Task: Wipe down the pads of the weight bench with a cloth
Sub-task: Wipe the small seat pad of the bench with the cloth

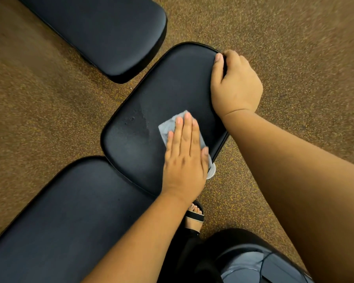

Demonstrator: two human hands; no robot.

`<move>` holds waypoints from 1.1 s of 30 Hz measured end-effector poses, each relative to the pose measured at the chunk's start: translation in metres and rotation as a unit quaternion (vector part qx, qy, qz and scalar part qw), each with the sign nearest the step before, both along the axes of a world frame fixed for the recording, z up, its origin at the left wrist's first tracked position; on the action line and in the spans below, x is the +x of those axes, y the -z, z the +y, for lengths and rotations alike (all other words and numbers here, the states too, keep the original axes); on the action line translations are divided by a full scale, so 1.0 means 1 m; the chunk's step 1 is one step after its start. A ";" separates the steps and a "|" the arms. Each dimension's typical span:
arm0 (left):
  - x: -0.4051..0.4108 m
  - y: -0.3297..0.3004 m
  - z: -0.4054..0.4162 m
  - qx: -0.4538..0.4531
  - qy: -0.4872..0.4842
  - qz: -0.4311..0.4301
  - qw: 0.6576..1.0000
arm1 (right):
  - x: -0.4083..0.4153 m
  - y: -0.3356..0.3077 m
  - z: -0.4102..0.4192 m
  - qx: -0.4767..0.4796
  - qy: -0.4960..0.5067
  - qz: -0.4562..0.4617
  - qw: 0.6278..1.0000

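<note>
A black seat pad (172,88) of the weight bench lies in the middle of the view, with a damp patch showing left of the cloth. My left hand (184,158) lies flat, fingers straight, pressing a grey cloth (168,127) onto the pad's near right part. My right hand (235,84) grips the pad's far right edge, thumb on top and fingers curled over the side. The long black back pad (70,217) runs toward the lower left, touching the seat pad's near end.
A second black bench pad (110,31) lies at the upper left, apart from the seat pad. Brown speckled floor (294,48) surrounds everything. My foot in a black sandal (194,215) stands by the seat pad's near right; a white cap (211,172) shows under its edge.
</note>
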State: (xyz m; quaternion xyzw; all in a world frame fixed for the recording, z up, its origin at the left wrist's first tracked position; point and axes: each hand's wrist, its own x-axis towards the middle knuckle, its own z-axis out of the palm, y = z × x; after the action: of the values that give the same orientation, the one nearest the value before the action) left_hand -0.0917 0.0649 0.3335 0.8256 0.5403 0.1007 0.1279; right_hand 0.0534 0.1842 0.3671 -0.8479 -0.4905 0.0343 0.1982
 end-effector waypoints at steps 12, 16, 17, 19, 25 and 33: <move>0.012 -0.006 0.040 0.020 -0.041 -0.024 0.999 | 0.001 -0.001 -0.001 0.011 0.005 0.018 1.000; 0.016 -0.009 0.049 0.015 -0.060 -0.025 0.998 | 0.001 0.000 -0.002 0.015 0.006 0.028 0.999; 0.014 -0.008 0.040 0.010 -0.061 -0.019 0.998 | 0.002 -0.001 -0.002 0.015 0.006 0.030 0.999; 0.007 -0.005 0.011 0.001 -0.052 -0.006 0.999 | 0.001 -0.001 -0.002 0.019 0.006 0.033 0.999; -0.023 0.012 -0.045 -0.005 -0.006 0.033 0.999 | 0.000 -0.002 -0.002 0.017 0.007 0.023 1.000; -0.012 -0.001 0.056 0.003 -0.098 -0.038 0.994 | 0.001 -0.001 -0.003 0.016 0.009 0.017 1.000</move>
State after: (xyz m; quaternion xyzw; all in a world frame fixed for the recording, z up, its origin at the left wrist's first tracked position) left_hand -0.1039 0.1205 0.3349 0.7647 0.6128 0.1459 0.1356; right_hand 0.0549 0.1815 0.3682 -0.8483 -0.4800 0.0391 0.2201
